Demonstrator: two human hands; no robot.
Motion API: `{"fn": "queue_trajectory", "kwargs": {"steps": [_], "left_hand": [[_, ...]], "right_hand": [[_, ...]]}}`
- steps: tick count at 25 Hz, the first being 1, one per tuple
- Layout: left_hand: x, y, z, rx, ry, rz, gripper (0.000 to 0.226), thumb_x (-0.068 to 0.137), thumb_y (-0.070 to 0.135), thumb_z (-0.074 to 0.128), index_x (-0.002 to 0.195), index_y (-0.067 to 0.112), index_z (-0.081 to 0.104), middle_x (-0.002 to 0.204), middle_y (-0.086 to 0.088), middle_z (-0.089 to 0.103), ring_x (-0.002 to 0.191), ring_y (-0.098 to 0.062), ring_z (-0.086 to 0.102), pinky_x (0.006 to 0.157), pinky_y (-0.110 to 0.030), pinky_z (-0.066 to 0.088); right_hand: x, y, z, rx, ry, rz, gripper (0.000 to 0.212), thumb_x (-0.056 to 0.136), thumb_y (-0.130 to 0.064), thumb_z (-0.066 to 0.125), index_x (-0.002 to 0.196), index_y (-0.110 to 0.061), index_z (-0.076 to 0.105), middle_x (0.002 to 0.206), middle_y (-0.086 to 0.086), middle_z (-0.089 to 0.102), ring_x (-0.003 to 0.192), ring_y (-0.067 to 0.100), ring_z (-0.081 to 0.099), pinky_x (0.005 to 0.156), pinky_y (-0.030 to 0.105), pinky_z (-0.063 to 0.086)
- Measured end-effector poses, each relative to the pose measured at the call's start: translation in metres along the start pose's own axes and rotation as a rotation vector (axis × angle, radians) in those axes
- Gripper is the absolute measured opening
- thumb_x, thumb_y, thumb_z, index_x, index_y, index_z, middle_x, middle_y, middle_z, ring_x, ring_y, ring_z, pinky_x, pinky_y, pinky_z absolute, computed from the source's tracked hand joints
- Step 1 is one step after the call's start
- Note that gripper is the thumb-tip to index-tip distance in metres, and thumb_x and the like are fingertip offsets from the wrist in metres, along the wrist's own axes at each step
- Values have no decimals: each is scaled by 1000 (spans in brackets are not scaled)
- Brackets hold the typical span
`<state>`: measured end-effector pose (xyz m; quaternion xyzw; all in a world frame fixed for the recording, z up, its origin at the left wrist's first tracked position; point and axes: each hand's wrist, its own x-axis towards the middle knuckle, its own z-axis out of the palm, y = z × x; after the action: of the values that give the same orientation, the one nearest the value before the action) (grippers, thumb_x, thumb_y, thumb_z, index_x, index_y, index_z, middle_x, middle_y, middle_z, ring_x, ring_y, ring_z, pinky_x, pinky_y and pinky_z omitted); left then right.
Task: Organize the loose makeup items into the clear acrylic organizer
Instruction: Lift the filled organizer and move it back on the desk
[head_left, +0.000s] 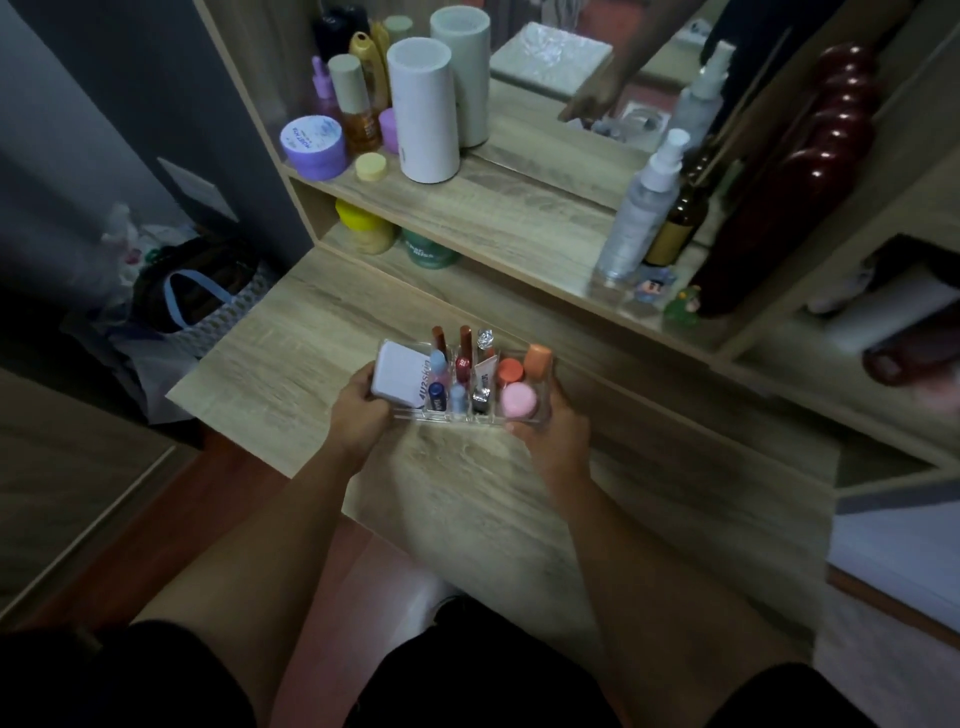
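The clear acrylic organizer (543, 415) sits over the middle of the wooden desk (467, 493), held at both ends. My left hand (361, 410) grips its left end, beside a white compact box (400, 382) in the left compartment. At the right front corner, my right hand (553, 441) grips the wall. Upright lipsticks and small tubes (462, 374) fill the middle slots. A pink round jar (518, 401), an orange jar (510, 370) and an orange cap (537, 359) fill the right compartment.
A shelf behind carries a white cylinder (423, 111), a purple jar (313, 146), bottles and a spray bottle (641, 208). A mirror (597, 78) stands at the back. A dark red object (800, 192) leans at right. A bag (192, 296) lies on the floor left.
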<state>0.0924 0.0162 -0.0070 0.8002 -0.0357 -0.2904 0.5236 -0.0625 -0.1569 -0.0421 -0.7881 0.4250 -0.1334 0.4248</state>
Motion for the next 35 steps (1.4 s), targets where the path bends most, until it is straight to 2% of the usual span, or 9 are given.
{"fn": "queue_trajectory", "kwargs": {"steps": [5,8,11,13,16,19,27,32,35], "left_hand": [[-14,6,35,64,-83,61,64,64,1,53,125,18,54,121,-14,64,108,-30,61,93,-47,52],[-23,9,59,81,-137,74,58,73,-8,49,125,18,54,121,-16,64,106,-32,61,89,-52,54],[-33,14,85,126,-188,100,61,66,2,50,124,19,54,119,-15,65,106,-32,61,92,-51,53],[-38,16,100,161,-213,123,59,67,4,54,124,20,55,119,-14,65,106,-31,61,93,-49,52],[-42,18,122,197,-282,150,58,75,-6,55,127,19,53,120,-15,64,105,-30,62,87,-44,55],[-46,20,144,187,-320,184,59,75,-12,48,127,16,53,120,-16,64,106,-30,62,80,-33,52],[-45,30,175,134,-346,178,55,79,-11,51,127,15,52,116,-10,63,87,-12,62,52,-10,50],[-40,35,179,121,-357,147,54,82,-10,53,128,17,50,119,-11,61,96,-22,60,62,-23,50],[-40,35,180,139,-337,149,55,81,-8,57,129,17,49,122,-12,60,98,-20,58,69,-24,50]], "right_hand": [[-28,27,-29,167,118,56,83,60,-12,83,134,-21,47,107,4,72,95,11,63,74,0,38],[-44,44,-46,119,150,130,87,67,-15,81,141,-17,35,118,11,67,107,27,62,86,19,37],[-57,65,-65,75,178,178,82,75,-23,75,143,-19,30,111,18,68,100,35,63,87,29,43],[-64,75,-76,77,171,206,75,78,-26,72,141,-19,32,108,18,69,98,37,64,89,39,49],[-70,89,-93,99,220,237,70,76,-23,73,137,-21,39,103,18,70,92,36,65,81,35,48],[-73,102,-109,214,215,282,63,75,-20,73,131,-21,45,112,18,67,101,38,62,91,49,49],[-66,115,-132,82,298,228,61,73,-22,75,127,-16,48,106,16,70,95,31,66,83,35,48],[-62,113,-135,176,300,190,60,72,-15,77,126,-19,49,109,6,69,96,18,63,83,24,45],[-59,114,-137,198,274,194,65,71,-12,77,129,-13,47,117,11,66,105,28,62,94,40,49]]}}
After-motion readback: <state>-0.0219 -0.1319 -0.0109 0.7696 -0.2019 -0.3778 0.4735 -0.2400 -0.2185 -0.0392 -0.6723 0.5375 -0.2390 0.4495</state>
